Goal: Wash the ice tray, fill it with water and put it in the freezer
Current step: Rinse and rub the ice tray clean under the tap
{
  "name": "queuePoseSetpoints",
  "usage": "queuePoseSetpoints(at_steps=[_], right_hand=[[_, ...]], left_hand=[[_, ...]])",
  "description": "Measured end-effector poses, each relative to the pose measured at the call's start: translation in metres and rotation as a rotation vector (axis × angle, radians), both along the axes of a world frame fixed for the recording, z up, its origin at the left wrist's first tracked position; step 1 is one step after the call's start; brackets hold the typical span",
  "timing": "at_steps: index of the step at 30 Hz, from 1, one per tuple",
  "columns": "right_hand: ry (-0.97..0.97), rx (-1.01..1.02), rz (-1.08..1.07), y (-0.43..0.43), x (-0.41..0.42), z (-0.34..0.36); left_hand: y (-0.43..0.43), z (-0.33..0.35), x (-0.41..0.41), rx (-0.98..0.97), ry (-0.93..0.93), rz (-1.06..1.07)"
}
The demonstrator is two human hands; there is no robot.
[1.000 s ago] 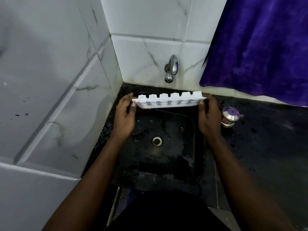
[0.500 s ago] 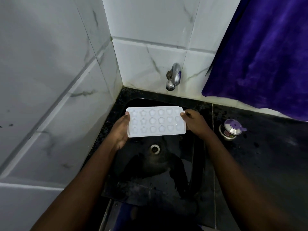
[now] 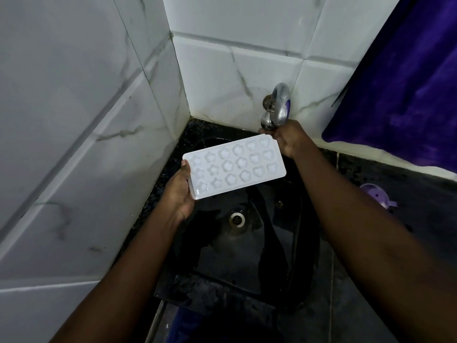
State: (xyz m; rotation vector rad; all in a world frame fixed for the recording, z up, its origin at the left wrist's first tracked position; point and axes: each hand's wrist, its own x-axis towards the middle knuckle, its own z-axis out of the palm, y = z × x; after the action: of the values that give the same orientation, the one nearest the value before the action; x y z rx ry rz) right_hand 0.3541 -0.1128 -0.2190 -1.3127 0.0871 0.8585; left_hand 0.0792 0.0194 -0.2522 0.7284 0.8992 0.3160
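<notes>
We see the left hand (image 3: 179, 191) gripping the white ice tray (image 3: 235, 165) by its short end. The thumb lies on the top rim and the other fingers are curled beneath, out of our sight. From that grip the tray runs up and to the right, tilted, with its cavities facing up, above the black sink (image 3: 247, 258). Its far corner lies just beside the right hand (image 3: 289, 139); we cannot tell whether they touch. That hand curls its fingers onto the lower end of the metal tap (image 3: 277, 107).
</notes>
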Motion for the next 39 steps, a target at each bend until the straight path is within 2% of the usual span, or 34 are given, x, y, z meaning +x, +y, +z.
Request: queuePoseSetpoints(at_steps=[2, 8, 14, 21, 24, 27, 30, 34, 36, 39], right_hand=[[0.013, 0.014, -0.06, 0.004, 0.004, -0.001], [-0.137, -0.11, -0.117, 0.011, 0.002, 0.002], [-0.108, -0.143, -0.071, 0.01, 0.005, 0.008], [-0.162, -0.253, 0.002, 0.011, 0.009, 0.014], [-0.165, -0.206, 0.02, 0.005, 0.007, 0.013], [-0.216, -0.228, 0.067, -0.015, -0.004, 0.008], [-0.222, -0.362, 0.176, -0.048, -0.018, 0.0], [-0.275, -0.442, 0.293, -0.092, -0.042, -0.02], [-0.237, -0.47, 0.268, -0.122, -0.046, -0.037], [-0.292, -0.514, 0.247, -0.13, -0.052, -0.049]], left_hand=[[0.0, -0.004, -0.002, -0.019, -0.001, 0.008], [-0.001, -0.009, -0.004, -0.032, -0.003, 0.01], [0.0, -0.013, -0.003, -0.036, -0.027, 0.004], [-0.006, -0.013, -0.004, -0.102, 0.006, 0.027], [-0.008, -0.013, -0.004, -0.116, 0.014, 0.028], [-0.011, -0.015, -0.007, -0.108, 0.025, 0.033], [-0.015, -0.016, -0.005, -0.11, 0.036, 0.027], [-0.022, -0.018, -0.001, -0.115, 0.058, 0.018], [-0.037, -0.022, 0.014, -0.111, 0.103, -0.054], [-0.044, -0.026, 0.02, -0.114, 0.117, -0.086]])
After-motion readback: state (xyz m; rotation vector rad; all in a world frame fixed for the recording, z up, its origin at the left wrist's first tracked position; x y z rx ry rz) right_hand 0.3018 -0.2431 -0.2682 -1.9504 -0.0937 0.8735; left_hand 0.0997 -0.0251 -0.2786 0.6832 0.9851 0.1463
